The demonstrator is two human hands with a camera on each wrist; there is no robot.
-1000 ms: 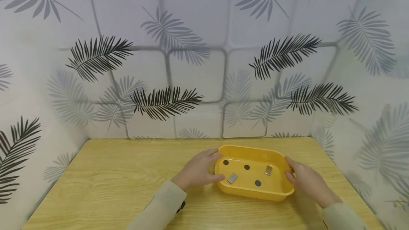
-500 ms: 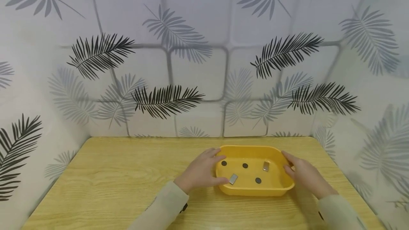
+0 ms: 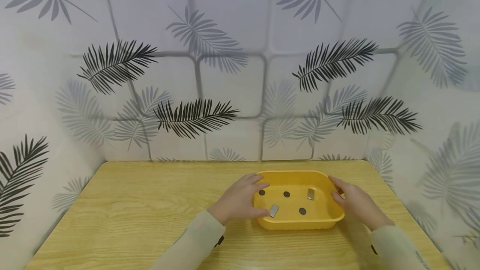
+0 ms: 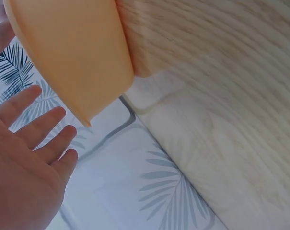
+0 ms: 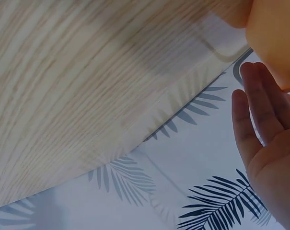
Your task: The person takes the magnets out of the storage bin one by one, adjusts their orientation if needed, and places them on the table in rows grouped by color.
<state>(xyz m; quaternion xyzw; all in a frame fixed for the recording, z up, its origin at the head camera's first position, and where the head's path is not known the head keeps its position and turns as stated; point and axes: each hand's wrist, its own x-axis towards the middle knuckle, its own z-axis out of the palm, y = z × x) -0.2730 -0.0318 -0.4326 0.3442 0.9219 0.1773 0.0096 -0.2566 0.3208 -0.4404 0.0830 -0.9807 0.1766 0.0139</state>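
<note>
Woodgrain (image 3: 142, 207) carries an oblong tray (image 3: 300, 225) between left hand (image 3: 240, 200) and right hand (image 3: 360, 206), both uncurled.

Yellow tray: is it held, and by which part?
The left hand spreads open at the left end of the yellow tray; whether the right hand grips the right end cannot be told.

A wood-grained table (image 3: 150, 211) (yellowish on top) bears a yellow tray (image 3: 300, 225).

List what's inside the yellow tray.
Inside the yellow tray lie three dark discs and two silvery rectangular pieces. The near wall hides its own inner face and anything tight against it.
</note>
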